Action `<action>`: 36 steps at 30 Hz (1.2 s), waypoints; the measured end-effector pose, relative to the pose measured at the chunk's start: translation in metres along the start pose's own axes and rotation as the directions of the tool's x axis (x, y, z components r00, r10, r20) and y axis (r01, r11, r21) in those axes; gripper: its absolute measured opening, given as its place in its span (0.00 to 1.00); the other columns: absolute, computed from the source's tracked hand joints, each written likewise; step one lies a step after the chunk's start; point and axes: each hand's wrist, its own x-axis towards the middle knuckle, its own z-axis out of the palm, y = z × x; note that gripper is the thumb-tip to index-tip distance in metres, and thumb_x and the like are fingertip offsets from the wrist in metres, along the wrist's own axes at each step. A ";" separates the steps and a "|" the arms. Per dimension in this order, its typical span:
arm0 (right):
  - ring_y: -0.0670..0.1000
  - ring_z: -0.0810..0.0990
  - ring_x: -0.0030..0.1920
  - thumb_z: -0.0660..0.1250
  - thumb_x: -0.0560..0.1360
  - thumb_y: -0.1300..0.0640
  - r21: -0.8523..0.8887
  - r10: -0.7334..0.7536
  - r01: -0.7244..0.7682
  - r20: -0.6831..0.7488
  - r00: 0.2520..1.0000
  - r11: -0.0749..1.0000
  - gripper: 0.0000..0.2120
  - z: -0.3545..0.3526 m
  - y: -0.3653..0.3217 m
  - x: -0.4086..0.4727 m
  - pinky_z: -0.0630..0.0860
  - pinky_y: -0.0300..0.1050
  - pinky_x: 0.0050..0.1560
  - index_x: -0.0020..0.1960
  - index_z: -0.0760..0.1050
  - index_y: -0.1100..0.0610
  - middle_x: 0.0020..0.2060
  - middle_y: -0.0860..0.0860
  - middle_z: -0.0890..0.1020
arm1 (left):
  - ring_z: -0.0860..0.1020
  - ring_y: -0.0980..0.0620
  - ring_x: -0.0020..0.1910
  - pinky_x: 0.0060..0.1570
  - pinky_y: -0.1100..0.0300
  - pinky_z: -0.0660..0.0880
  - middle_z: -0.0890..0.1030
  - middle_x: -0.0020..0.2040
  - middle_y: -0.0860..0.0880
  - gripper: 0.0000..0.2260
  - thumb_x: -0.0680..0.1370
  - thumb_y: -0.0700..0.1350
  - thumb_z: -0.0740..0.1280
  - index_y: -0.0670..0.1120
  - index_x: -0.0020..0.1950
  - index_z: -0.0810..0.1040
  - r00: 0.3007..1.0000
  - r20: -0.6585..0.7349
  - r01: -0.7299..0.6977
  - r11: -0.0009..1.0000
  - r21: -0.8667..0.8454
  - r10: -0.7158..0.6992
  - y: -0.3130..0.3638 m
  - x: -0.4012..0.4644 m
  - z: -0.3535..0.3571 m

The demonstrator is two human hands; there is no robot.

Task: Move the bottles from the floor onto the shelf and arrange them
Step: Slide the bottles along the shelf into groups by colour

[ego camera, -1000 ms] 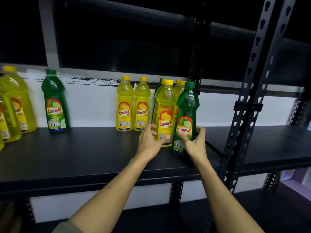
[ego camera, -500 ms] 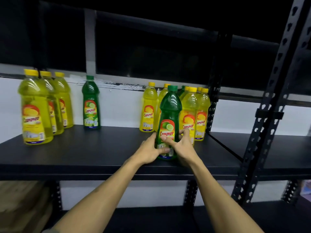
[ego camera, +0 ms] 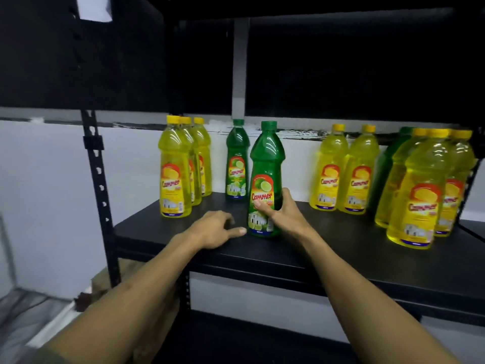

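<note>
A green bottle [ego camera: 265,164] with a lime label stands upright on the black shelf [ego camera: 328,248], and my right hand [ego camera: 282,212] grips its lower body. My left hand [ego camera: 215,228] rests on the shelf just left of the bottle's base, fingers loosely bent, holding nothing. Another green bottle [ego camera: 237,161] stands behind it by the wall. Three yellow bottles [ego camera: 174,169] form a row at the left. Two yellow bottles [ego camera: 343,172] stand at the back right, and a cluster of yellow bottles [ego camera: 417,195] with a green one behind fills the far right.
A black perforated upright post [ego camera: 97,179] stands at the shelf's left end. A lower shelf [ego camera: 236,337] lies below. Cardboard boxes [ego camera: 105,282] sit on the floor at the left. A white wall runs behind the bottles.
The green bottle has slid left along the shelf, away from the yellow cluster toward the other green bottle. My left hand has let go of it and dropped onto the shelf.
</note>
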 end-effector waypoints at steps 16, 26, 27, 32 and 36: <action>0.50 0.80 0.56 0.76 0.74 0.54 0.068 0.028 -0.037 0.129 0.991 0.997 0.30 0.062 0.015 0.112 0.78 0.38 0.45 0.68 0.63 0.58 0.60 0.53 0.78 | 0.58 0.51 0.80 0.76 0.52 0.57 0.58 0.82 0.53 0.31 0.81 0.65 0.57 0.54 0.81 0.59 0.996 0.038 0.077 0.987 0.138 -0.083 -0.044 0.012 -0.002; 0.53 0.80 0.61 0.77 0.73 0.52 0.079 0.011 -0.022 0.142 0.990 0.997 0.31 0.066 0.026 0.136 0.79 0.52 0.61 0.68 0.64 0.55 0.63 0.54 0.78 | 0.56 0.51 0.81 0.76 0.52 0.56 0.56 0.83 0.54 0.30 0.81 0.66 0.57 0.56 0.81 0.59 0.993 0.055 0.100 0.988 0.117 -0.107 -0.040 0.011 -0.005; 0.53 0.80 0.61 0.77 0.73 0.52 0.077 0.010 -0.022 0.145 0.989 0.997 0.31 0.066 0.027 0.137 0.78 0.54 0.62 0.68 0.64 0.55 0.64 0.55 0.78 | 0.56 0.51 0.81 0.76 0.52 0.56 0.56 0.83 0.54 0.30 0.81 0.66 0.57 0.56 0.81 0.59 0.993 0.054 0.102 0.988 0.117 -0.109 -0.040 0.010 -0.005; 0.53 0.80 0.61 0.77 0.72 0.51 0.083 0.006 -0.017 0.134 0.991 0.996 0.31 0.067 0.029 0.136 0.79 0.55 0.62 0.67 0.63 0.54 0.63 0.54 0.78 | 0.55 0.52 0.81 0.76 0.51 0.56 0.57 0.83 0.54 0.31 0.81 0.67 0.58 0.57 0.81 0.60 0.992 0.052 0.109 0.988 0.110 -0.115 -0.041 0.011 -0.005; 0.52 0.81 0.59 0.76 0.73 0.53 0.127 0.014 -0.028 0.115 0.993 0.992 0.29 0.070 0.030 0.135 0.79 0.55 0.62 0.66 0.64 0.54 0.57 0.50 0.79 | 0.56 0.52 0.81 0.76 0.51 0.57 0.57 0.82 0.55 0.31 0.80 0.67 0.58 0.57 0.81 0.60 0.992 0.038 0.117 0.988 0.105 -0.122 -0.041 0.011 -0.004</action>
